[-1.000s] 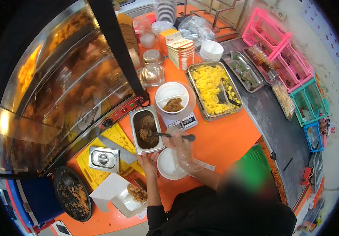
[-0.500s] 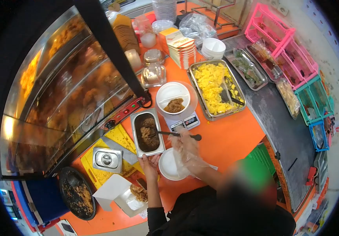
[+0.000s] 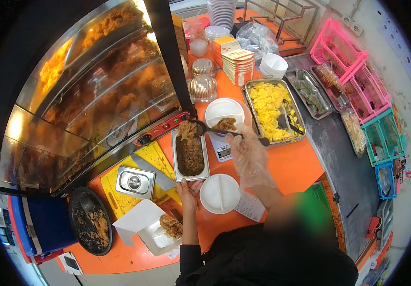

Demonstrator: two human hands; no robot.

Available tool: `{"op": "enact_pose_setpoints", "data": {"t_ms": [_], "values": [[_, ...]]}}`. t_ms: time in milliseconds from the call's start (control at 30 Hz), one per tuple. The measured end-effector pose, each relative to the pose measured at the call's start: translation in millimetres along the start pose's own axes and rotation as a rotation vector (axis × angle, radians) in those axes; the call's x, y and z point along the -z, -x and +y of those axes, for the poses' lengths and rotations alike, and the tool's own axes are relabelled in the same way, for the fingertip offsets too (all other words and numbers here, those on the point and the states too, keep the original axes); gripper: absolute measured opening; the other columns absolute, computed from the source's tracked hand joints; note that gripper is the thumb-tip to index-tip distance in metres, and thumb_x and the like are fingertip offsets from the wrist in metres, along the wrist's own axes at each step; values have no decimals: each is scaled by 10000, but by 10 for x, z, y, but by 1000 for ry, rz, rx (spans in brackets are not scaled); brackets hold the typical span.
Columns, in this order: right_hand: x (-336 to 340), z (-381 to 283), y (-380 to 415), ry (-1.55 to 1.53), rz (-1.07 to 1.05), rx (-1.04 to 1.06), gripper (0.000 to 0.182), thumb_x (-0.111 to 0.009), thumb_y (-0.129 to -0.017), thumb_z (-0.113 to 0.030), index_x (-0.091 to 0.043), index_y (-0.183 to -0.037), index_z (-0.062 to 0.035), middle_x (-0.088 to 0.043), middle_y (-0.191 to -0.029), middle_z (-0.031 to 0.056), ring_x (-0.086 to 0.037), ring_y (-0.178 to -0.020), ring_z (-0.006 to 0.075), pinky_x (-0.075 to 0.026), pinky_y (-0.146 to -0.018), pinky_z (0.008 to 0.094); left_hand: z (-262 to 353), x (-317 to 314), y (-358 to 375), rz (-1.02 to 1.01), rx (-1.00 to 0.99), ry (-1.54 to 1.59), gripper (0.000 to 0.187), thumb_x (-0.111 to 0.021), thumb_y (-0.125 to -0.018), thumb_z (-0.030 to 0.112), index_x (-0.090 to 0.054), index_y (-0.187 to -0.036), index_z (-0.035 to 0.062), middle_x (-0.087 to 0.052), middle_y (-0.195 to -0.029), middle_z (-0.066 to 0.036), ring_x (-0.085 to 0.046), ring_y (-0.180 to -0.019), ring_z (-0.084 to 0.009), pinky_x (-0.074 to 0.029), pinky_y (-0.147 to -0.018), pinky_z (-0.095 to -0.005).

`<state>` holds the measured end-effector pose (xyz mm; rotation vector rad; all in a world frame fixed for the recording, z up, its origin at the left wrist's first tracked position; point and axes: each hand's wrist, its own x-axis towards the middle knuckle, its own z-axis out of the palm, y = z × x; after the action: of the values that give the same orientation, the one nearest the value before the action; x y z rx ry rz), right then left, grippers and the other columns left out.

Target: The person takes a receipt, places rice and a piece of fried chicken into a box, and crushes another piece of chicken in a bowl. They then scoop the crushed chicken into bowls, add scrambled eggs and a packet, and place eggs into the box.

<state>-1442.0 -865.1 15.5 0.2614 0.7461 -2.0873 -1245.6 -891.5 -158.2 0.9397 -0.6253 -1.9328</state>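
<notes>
My right hand [image 3: 249,155], in a clear plastic glove, grips the handle of a black spoon [image 3: 224,132]. The spoon's bowl holds brown shredded food over the far end of a steel container [image 3: 191,159]. My left hand [image 3: 187,193] holds the near edge of that container. A divided white bowl [image 3: 222,110] with some brown food in one part sits on a digital scale [image 3: 223,152]. Beside the container lies a divided white bowl [image 3: 219,193] with no food in it.
A heated display case [image 3: 110,105] fills the left. A tray of yellow food [image 3: 268,105] stands right of the scale. Also around are an open white box [image 3: 143,224], a black pan [image 3: 89,221], a steel lid [image 3: 135,183] and a receipt [image 3: 250,206].
The spoon has risen and moved away from me, lifting brown food from the container. My right hand has moved up and right. The whole view has shifted slightly.
</notes>
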Motion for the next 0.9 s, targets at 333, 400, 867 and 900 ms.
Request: {"op": "enact_pose_setpoints", "data": {"t_ms": [333,400,867,900], "values": [[283,-532,-380,135,20,223,202,-567,-883,-126,-534,-970,53,-574,-787,105,-572,-631,151,-535,-660,258,-9,-8,10,12,-2,-33,435,-395,-966,297,-228,-1340,151,-440,-1265,-102,-637,-885,-290,-542,-719,-338],[438,-582,-529,176,30,251,172,-584,-875,-123,-541,-955,23,-586,-750,105,-579,-598,139,-531,-557,217,-11,-6,9,21,1,-41,440,-392,-967,298,-222,-1345,153,-442,-1264,-101,-636,-886,-294,-542,-721,-342],[580,-796,-666,750,-30,654,235,-523,-918,-221,-516,-960,10,-600,-840,117,-641,-742,192,-551,-645,295,30,-50,38,49,-17,-67,416,-409,-960,298,-262,-1326,167,-482,-1241,-107,-636,-884,-274,-544,-705,-322],[604,-799,-682,749,-29,653,235,-523,-918,-221,-516,-960,10,-600,-840,117,-641,-742,192,-551,-645,295,29,-38,29,48,-8,-69,415,-405,-961,297,-260,-1327,166,-479,-1243,-108,-637,-882,-274,-544,-706,-322]]}}
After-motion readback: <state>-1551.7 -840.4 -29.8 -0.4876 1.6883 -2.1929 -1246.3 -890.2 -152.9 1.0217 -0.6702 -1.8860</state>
